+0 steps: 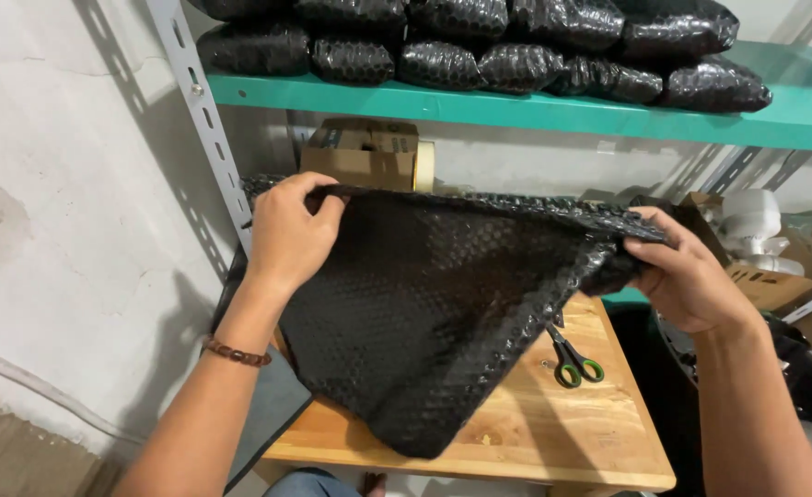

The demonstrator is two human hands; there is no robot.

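A sheet of black bubble wrap [434, 304] hangs in front of me over a small wooden table [553, 433]. My left hand [288, 235] pinches its upper left edge, a beaded bracelet on that wrist. My right hand [687, 276] grips the upper right edge, where the wrap is bunched. The sheet droops in a point toward the table's front and covers most of the tabletop.
Scissors with green-lined handles [572, 359] lie on the table beside the wrap. A green shelf [516, 110] overhead carries several black bubble-wrapped bundles [480, 41]. A cardboard box [360, 152] stands behind, a bare wall at left, white objects and boxes at right [751, 225].
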